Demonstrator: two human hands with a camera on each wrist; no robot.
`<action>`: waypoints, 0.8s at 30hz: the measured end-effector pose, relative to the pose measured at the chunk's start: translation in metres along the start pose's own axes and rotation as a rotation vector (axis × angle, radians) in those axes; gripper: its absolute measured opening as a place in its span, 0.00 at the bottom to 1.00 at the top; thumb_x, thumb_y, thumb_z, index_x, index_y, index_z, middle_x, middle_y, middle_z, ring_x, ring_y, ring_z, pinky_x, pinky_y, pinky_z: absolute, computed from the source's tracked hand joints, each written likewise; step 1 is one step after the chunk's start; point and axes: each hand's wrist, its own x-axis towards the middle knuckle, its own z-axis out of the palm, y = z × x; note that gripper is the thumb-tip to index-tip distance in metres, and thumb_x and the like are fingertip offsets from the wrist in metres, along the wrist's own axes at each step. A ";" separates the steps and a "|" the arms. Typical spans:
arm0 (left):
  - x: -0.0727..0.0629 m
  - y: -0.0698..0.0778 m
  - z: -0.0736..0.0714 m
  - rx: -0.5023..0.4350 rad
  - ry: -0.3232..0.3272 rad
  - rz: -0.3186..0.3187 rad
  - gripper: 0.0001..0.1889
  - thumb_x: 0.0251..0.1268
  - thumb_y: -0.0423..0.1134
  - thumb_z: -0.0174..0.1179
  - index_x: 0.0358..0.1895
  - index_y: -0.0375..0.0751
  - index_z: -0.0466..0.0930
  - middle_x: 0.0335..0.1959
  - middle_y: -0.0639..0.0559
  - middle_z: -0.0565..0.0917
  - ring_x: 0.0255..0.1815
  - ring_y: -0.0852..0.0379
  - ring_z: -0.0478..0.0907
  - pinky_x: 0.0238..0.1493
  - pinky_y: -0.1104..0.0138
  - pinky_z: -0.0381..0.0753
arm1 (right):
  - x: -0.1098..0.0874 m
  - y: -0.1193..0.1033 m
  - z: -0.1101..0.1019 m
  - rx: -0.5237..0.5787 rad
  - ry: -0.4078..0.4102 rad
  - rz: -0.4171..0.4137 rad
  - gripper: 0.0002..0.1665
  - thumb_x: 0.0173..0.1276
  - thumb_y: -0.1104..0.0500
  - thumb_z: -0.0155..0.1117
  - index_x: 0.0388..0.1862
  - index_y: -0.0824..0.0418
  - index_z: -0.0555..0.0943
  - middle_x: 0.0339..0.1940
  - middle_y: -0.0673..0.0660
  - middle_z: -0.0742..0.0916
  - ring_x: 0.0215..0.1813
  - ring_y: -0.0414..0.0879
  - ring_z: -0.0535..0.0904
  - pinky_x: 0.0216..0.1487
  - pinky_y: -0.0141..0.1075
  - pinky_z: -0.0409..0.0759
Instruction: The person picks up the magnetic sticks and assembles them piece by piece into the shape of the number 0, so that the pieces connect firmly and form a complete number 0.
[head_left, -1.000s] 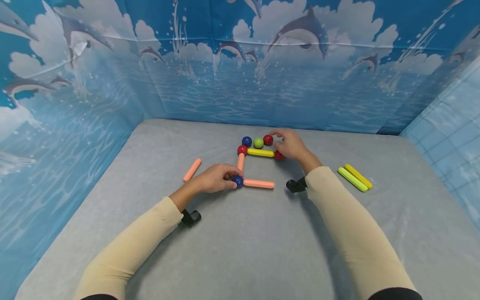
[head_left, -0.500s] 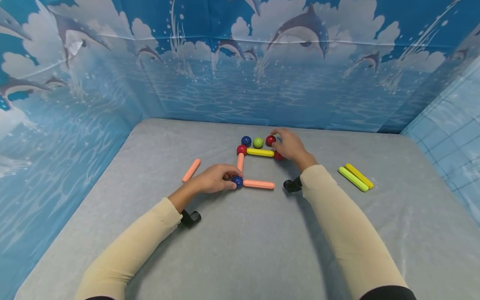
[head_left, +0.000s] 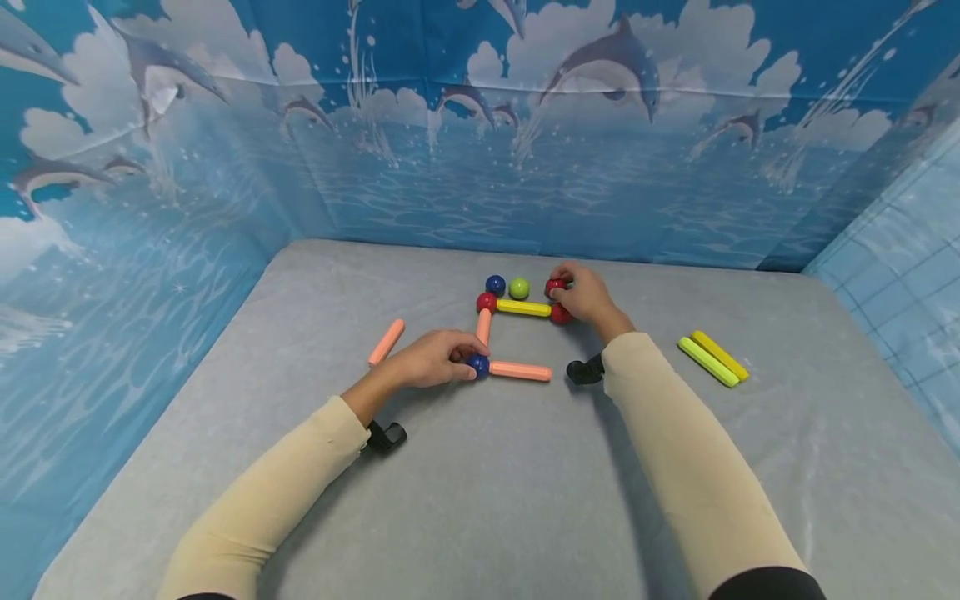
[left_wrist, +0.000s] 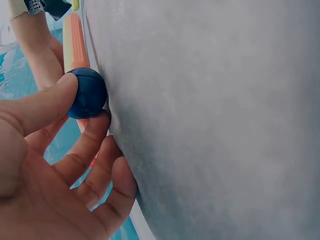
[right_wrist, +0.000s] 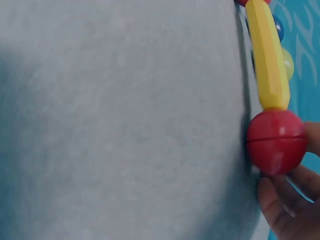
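Observation:
My left hand (head_left: 438, 358) pinches a blue ball (left_wrist: 89, 93) between thumb and index finger. From that ball one salmon rod (head_left: 520, 371) points right, and another salmon rod (head_left: 483, 328) runs back to a red corner ball (head_left: 487, 303). A yellow rod (head_left: 523, 308) links the corner ball to a second red ball (right_wrist: 276, 141). Just behind this second ball, my right hand (head_left: 587, 298) grips a loose red ball (head_left: 555, 287) with thumb and index finger. In the right wrist view the loose ball is hidden.
Behind the yellow rod lie a loose blue ball (head_left: 496, 285) and a green ball (head_left: 519, 288). A spare salmon rod (head_left: 387, 342) rests left of the frame. Lime (head_left: 707, 362) and yellow (head_left: 720, 355) rods lie side by side at right. A dolphin-print curtain (head_left: 465, 183) borders the table.
My right hand has taken hold of the loose red ball and drawn it to the right, away from the green ball. The left hand stays on its blue ball.

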 end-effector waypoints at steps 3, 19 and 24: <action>0.000 0.000 0.001 -0.010 0.000 0.000 0.18 0.70 0.38 0.61 0.62 0.49 0.79 0.53 0.50 0.83 0.52 0.55 0.77 0.59 0.59 0.78 | 0.001 0.005 0.000 0.009 0.020 0.010 0.15 0.76 0.61 0.54 0.59 0.62 0.72 0.67 0.68 0.76 0.63 0.62 0.71 0.61 0.54 0.77; 0.003 0.000 0.002 -0.030 -0.013 -0.020 0.18 0.70 0.38 0.61 0.62 0.50 0.79 0.58 0.51 0.83 0.56 0.54 0.77 0.62 0.58 0.77 | -0.035 0.029 -0.048 -0.206 0.015 -0.197 0.23 0.73 0.65 0.54 0.66 0.61 0.75 0.62 0.68 0.78 0.50 0.60 0.72 0.46 0.51 0.76; 0.000 0.001 0.000 -0.028 -0.009 -0.028 0.19 0.70 0.38 0.61 0.62 0.50 0.79 0.57 0.50 0.83 0.55 0.54 0.77 0.62 0.58 0.77 | -0.063 0.032 -0.057 -0.280 0.009 -0.338 0.18 0.69 0.68 0.58 0.57 0.66 0.81 0.53 0.69 0.82 0.52 0.61 0.76 0.51 0.55 0.78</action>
